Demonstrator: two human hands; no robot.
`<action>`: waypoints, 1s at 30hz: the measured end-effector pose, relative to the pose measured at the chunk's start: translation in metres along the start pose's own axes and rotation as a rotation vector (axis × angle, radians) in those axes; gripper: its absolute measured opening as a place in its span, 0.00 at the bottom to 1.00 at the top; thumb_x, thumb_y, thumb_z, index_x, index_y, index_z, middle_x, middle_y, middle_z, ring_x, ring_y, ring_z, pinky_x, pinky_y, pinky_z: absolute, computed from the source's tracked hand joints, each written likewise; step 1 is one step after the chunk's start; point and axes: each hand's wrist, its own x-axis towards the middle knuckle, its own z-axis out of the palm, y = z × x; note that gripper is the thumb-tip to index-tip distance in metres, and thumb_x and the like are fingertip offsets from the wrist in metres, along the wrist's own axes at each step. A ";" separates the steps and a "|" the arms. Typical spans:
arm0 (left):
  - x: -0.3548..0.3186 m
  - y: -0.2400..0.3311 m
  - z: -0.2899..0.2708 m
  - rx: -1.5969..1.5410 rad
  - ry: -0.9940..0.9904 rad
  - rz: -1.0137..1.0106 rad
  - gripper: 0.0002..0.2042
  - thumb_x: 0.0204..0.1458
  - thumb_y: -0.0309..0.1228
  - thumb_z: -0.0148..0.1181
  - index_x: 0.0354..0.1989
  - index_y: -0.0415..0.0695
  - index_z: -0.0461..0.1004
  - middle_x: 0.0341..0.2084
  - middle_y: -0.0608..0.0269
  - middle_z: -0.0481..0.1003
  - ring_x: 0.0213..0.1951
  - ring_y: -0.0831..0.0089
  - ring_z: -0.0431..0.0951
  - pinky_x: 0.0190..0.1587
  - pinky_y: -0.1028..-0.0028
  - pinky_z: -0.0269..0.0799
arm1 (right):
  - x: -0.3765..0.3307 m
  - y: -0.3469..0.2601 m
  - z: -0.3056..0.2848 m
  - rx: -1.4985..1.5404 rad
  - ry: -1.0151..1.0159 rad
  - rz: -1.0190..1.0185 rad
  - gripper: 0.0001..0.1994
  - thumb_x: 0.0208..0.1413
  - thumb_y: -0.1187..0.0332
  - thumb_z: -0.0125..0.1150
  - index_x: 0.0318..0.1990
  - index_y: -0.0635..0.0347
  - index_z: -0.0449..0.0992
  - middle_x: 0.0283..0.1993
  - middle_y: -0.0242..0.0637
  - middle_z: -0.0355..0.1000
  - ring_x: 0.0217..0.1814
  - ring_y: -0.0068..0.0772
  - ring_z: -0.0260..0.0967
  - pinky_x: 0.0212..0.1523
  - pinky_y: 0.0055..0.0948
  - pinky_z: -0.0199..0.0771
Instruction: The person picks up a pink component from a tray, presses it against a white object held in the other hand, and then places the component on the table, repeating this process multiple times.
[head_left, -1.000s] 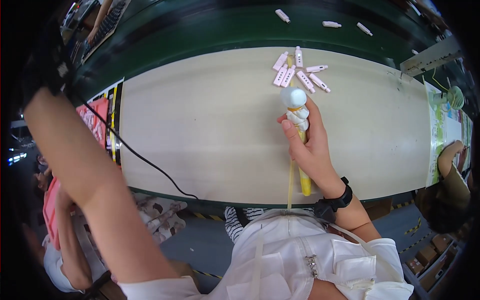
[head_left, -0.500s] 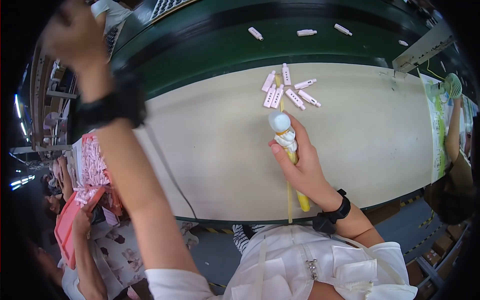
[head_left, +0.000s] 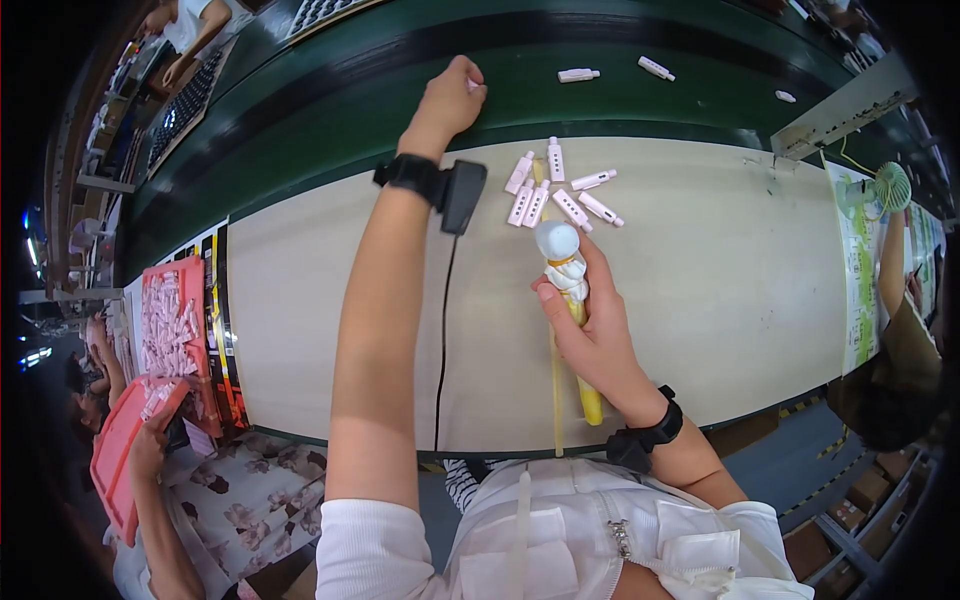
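Note:
Over the green belt, my left hand [head_left: 450, 100] is closed on a small pink case [head_left: 474, 86]; only a bit of the case shows between the fingers. My right hand [head_left: 600, 335] grips a yellow-handled tool [head_left: 590, 403] above the table. White wrapping and an orange band surround its upper part, and a pale rounded head [head_left: 557, 240] tops it; the exact kind is unclear. Just beyond that head, several pink cases [head_left: 537, 203] with narrow ends lie loosely grouped on the table. A yellow strip [head_left: 557, 400] runs along the tabletop towards me.
The beige table [head_left: 300, 330] borders the green belt [head_left: 640, 105], which carries more pink cases [head_left: 656, 68]. At left, a person's hand [head_left: 150, 440] holds a red tray [head_left: 120, 450] beside a heaped red bin [head_left: 195, 290]. A metal post [head_left: 840, 105] and green fan [head_left: 892, 187] stand right.
My left hand has come from the far upper left to the belt and closed on a pink case there. My right hand still grips the tool. The whole view has shifted slightly.

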 end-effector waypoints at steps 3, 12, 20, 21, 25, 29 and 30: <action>-0.057 0.028 -0.015 -0.367 0.106 -0.040 0.15 0.56 0.27 0.65 0.49 0.41 0.69 0.33 0.46 0.82 0.38 0.56 0.85 0.44 0.63 0.79 | 0.002 0.009 -0.009 0.016 0.030 0.037 0.30 0.68 0.69 0.56 0.74 0.63 0.53 0.47 0.38 0.74 0.40 0.23 0.73 0.42 0.23 0.72; -0.263 0.091 -0.006 -0.590 0.218 -0.228 0.08 0.47 0.27 0.72 0.36 0.43 0.85 0.32 0.62 0.82 0.36 0.64 0.82 0.43 0.68 0.75 | -0.009 -0.017 0.001 -0.025 -0.201 0.206 0.25 0.73 0.65 0.48 0.73 0.60 0.54 0.40 0.34 0.72 0.19 0.19 0.63 0.20 0.23 0.64; -0.272 0.072 0.011 -0.364 0.311 -0.094 0.08 0.42 0.32 0.74 0.33 0.51 0.87 0.28 0.72 0.79 0.40 0.71 0.75 0.47 0.66 0.60 | -0.004 -0.020 0.004 -0.299 -0.334 0.327 0.27 0.72 0.68 0.47 0.74 0.63 0.50 0.37 0.49 0.74 0.34 0.44 0.74 0.39 0.35 0.73; -0.272 0.073 0.009 -0.355 0.290 -0.097 0.08 0.42 0.31 0.75 0.33 0.51 0.88 0.29 0.72 0.79 0.39 0.71 0.75 0.47 0.67 0.60 | -0.005 -0.020 0.005 -0.304 -0.336 0.331 0.27 0.72 0.68 0.47 0.74 0.63 0.50 0.37 0.49 0.74 0.34 0.44 0.74 0.39 0.35 0.73; -0.271 0.074 0.008 -0.344 0.258 -0.099 0.08 0.41 0.31 0.76 0.32 0.51 0.88 0.29 0.74 0.79 0.38 0.71 0.76 0.46 0.69 0.60 | -0.011 -0.018 0.010 -0.353 -0.177 0.146 0.27 0.72 0.68 0.47 0.74 0.64 0.51 0.38 0.51 0.75 0.36 0.47 0.76 0.40 0.35 0.73; -0.271 0.073 0.010 -0.356 0.272 -0.086 0.07 0.42 0.31 0.74 0.32 0.51 0.87 0.29 0.74 0.79 0.38 0.71 0.75 0.45 0.66 0.59 | -0.007 -0.008 0.013 -0.409 -0.292 0.150 0.26 0.72 0.67 0.47 0.73 0.64 0.52 0.39 0.52 0.75 0.37 0.46 0.77 0.40 0.35 0.74; -0.272 0.072 0.010 -0.356 0.271 -0.092 0.07 0.42 0.30 0.74 0.32 0.50 0.87 0.29 0.74 0.79 0.38 0.70 0.75 0.46 0.66 0.59 | -0.005 -0.008 0.012 -0.405 -0.284 0.163 0.26 0.72 0.67 0.48 0.72 0.64 0.53 0.40 0.51 0.76 0.37 0.44 0.77 0.40 0.36 0.75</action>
